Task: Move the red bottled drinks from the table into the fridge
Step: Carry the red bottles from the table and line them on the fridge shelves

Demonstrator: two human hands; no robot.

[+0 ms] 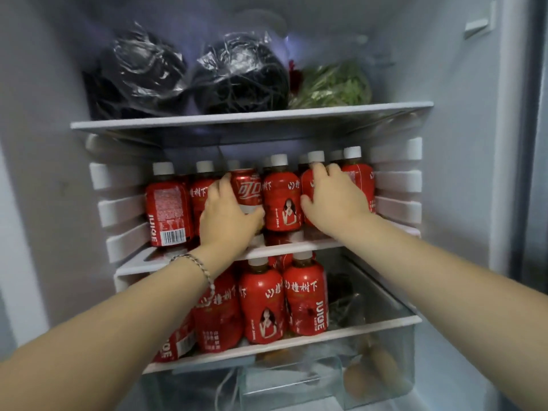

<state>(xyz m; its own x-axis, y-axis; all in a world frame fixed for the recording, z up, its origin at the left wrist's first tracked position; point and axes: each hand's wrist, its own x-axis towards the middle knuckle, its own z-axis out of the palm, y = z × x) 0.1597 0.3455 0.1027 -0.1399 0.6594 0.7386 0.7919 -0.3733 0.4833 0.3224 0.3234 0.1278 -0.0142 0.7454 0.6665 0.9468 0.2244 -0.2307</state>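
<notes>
- The fridge (462, 143) is seen open, with three shelves in view.
- A row of red bottles (283, 197) with white caps is stood upright on the middle shelf (281, 251), at the centre of the view.
- A red can (247, 189) is gripped by the left hand (228, 215), just at 9 o'clock of centre. The fingers are wrapped round its left side and the thumb is laid across its lower front. The can is set among the bottles.
- One bottle (308, 185), at 3 o'clock of the can, is clasped by the right hand (332, 197). The fingers are curled over its shoulder just below the cap and the thumb is pressed on its lower left side.
- A bracelet (195, 262) is worn on the left wrist.
- More red bottles, the lower bottles (261, 304), are stood on the lower shelf (326, 336) at 6 o'clock.
- Black bags (237, 75) and greens (335, 84) are kept on the top shelf at 12 o'clock.
- A clear drawer (385, 366) is seen at 5 o'clock.
</notes>
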